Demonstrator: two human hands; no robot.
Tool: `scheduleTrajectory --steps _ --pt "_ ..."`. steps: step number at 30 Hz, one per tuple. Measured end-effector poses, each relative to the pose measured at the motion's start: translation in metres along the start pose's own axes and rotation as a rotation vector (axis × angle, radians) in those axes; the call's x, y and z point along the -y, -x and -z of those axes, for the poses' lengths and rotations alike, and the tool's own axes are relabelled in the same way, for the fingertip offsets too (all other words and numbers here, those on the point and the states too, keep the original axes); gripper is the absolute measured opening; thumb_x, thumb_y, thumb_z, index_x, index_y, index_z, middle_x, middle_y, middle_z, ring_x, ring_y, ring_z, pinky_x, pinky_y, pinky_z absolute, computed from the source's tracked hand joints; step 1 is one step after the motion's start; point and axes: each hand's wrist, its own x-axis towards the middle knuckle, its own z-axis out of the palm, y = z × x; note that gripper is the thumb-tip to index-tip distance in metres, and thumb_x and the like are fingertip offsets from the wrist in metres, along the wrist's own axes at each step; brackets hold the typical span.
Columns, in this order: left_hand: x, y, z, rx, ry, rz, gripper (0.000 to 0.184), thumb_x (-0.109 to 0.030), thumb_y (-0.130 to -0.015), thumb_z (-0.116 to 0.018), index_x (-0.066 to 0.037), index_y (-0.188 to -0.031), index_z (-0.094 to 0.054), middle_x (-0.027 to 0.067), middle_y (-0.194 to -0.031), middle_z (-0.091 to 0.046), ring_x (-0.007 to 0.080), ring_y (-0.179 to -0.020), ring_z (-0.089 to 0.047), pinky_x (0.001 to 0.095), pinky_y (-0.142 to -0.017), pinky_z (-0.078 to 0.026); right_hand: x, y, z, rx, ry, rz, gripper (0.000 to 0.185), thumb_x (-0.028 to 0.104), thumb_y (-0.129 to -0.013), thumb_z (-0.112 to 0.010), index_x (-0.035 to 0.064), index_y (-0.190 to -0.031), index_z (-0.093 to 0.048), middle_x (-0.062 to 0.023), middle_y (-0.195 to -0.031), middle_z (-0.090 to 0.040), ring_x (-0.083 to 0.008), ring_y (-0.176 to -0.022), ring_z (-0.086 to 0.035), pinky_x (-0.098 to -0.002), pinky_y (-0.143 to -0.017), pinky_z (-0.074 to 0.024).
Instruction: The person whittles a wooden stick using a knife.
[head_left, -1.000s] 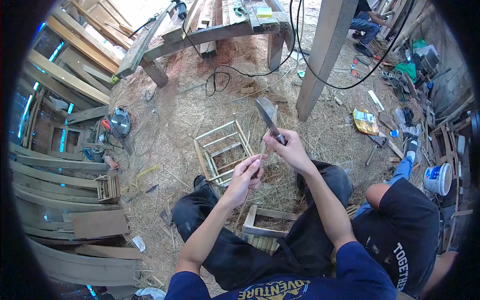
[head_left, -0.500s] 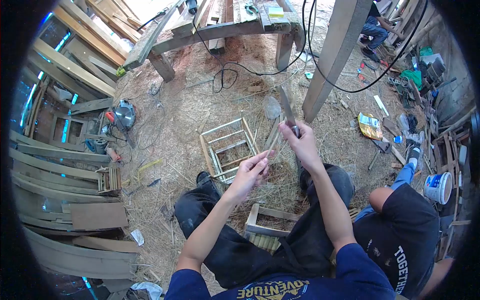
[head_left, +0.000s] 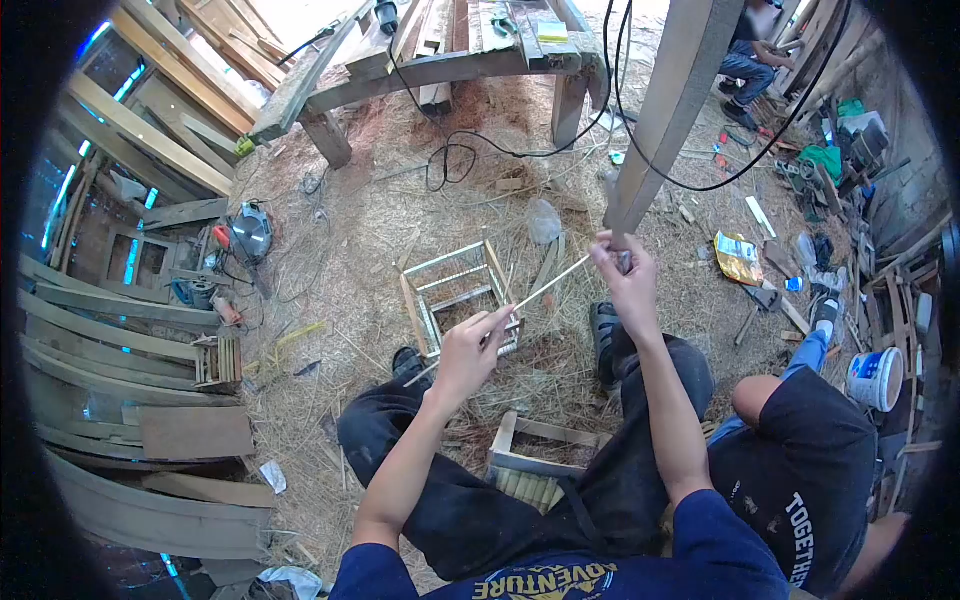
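My left hand (head_left: 468,355) is closed around a thin, pale strip of wood or bamboo (head_left: 552,285), which slants up to the right. Its far end reaches the fingertips of my right hand (head_left: 632,288). That right hand grips a knife (head_left: 626,262); its blade is hard to make out against the post behind. Just beyond my left hand, a small slatted frame (head_left: 411,308) rests on the straw-strewn ground. Between my legs is a low wooden piece with bamboo slats (head_left: 528,487).
A wooden post (head_left: 668,110) rises just past my right hand. Ahead stands a rough workbench (head_left: 440,66) with a black cable (head_left: 520,148). A circular saw (head_left: 250,232) lies left. Close on my right sits a person in a black shirt (head_left: 800,470), near a white bucket (head_left: 876,380).
My right hand has moved right and slightly down with the knife, away from my left hand. More of the strip now shows between the hands. My left hand has shifted slightly left.
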Motion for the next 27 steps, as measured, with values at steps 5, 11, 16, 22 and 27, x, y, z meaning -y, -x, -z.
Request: scheduleTrajectory --steps 5,11,16,22,27 --pt "0.020 0.004 0.011 -0.193 -0.320 -0.054 0.025 -0.004 -0.088 -0.063 -0.007 -0.111 -0.070 0.0070 -0.093 -0.068 0.0261 -0.092 -0.061 0.0458 -0.091 -0.041 -0.026 0.006 0.011 0.312 0.248 -0.097 0.022 0.025 -0.089 -0.075 0.0046 -0.096 -0.072 0.0000 -0.075 -0.066 -0.0081 -0.066 -0.057 -0.0283 -0.061 -0.0444" --pt "0.022 -0.004 0.023 -0.382 -0.504 0.045 0.024 -0.003 -0.088 -0.063 -0.010 -0.110 -0.071 0.0148 -0.134 -0.053 0.0339 -0.138 -0.039 0.0545 -0.119 -0.021 -0.026 0.022 -0.001 0.727 -0.011 -0.097 0.017 0.017 -0.091 -0.071 0.0002 -0.093 -0.069 -0.0022 -0.078 -0.067 -0.0102 -0.067 -0.060 -0.0292 -0.062 -0.0482" --pt "0.005 -0.019 0.008 -0.731 -0.146 0.253 0.033 -0.018 -0.097 -0.060 -0.006 -0.128 -0.060 0.0199 -0.147 -0.043 0.0363 -0.144 -0.029 0.0522 -0.118 -0.023 -0.008 0.036 -0.025 0.767 -0.213 -0.254 0.018 0.021 -0.100 -0.062 0.0036 -0.097 -0.058 -0.0009 -0.075 -0.064 -0.0080 -0.070 -0.061 -0.0253 -0.068 -0.0481" --pt "0.012 -0.008 -0.027 -0.175 1.010 0.572 0.041 -0.030 -0.102 -0.056 -0.001 -0.132 -0.053 0.0112 -0.116 -0.062 0.0187 -0.112 -0.055 0.0365 -0.096 -0.042 -0.017 0.050 -0.059 0.516 -0.298 -0.287 0.021 0.025 -0.102 -0.061 0.0044 -0.101 -0.058 0.0002 -0.075 -0.063 -0.0049 -0.070 -0.057 -0.0225 -0.066 -0.0457" --pt "-0.011 -0.017 -0.046 -0.193 0.981 0.543 0.033 -0.024 -0.102 -0.058 -0.001 -0.125 -0.056 0.0004 -0.091 -0.058 0.0062 -0.081 -0.050 0.0206 -0.071 -0.041 -0.023 0.055 -0.067 0.460 -0.295 -0.251 0.021 0.025 -0.102 -0.060 0.0044 -0.105 -0.058 0.0013 -0.078 -0.062 -0.0034 -0.066 -0.052 -0.0206 -0.060 -0.0414"
